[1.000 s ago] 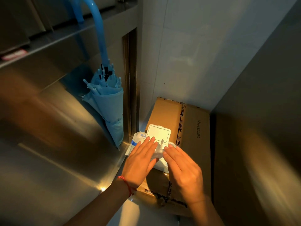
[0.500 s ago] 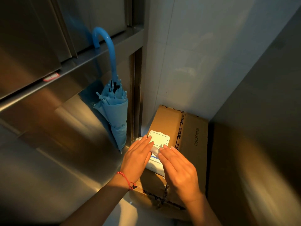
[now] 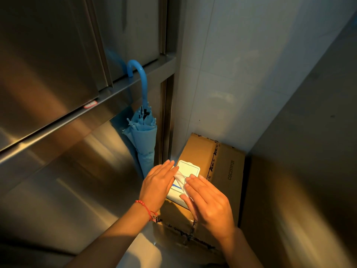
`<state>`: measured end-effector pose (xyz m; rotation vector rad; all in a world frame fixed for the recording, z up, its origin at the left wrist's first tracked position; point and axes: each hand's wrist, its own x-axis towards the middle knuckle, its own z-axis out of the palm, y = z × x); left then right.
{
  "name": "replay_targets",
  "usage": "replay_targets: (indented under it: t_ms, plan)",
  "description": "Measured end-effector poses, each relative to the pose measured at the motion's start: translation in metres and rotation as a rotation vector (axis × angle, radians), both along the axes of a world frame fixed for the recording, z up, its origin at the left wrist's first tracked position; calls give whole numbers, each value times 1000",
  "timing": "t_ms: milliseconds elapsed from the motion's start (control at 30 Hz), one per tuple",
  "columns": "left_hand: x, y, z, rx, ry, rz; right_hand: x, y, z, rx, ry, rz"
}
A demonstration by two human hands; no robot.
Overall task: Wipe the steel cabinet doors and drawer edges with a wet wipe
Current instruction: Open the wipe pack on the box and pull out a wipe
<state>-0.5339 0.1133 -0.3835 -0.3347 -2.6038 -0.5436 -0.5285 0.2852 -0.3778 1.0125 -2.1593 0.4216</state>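
A dim corner walled in steel: the cabinet doors (image 3: 48, 60) and a drawer edge (image 3: 58, 128) fill the left, a blue umbrella (image 3: 144, 132) hanging from the ledge. The left hand (image 3: 157, 183) lies flat, fingers straight, steadying the wipe pack (image 3: 188, 169) on a box (image 3: 222, 161). Just right, touching, the right hand (image 3: 209, 200) pinches a wipe (image 3: 180, 178) rising from the pack. The steel lies up and left of it, so this hand must probably cross over.
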Motion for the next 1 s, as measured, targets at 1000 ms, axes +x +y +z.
replay_targets:
  t_ms: [1000]
  plan:
    - [83, -62, 88, -216, 286, -109, 56, -43, 102, -22, -173, 40]
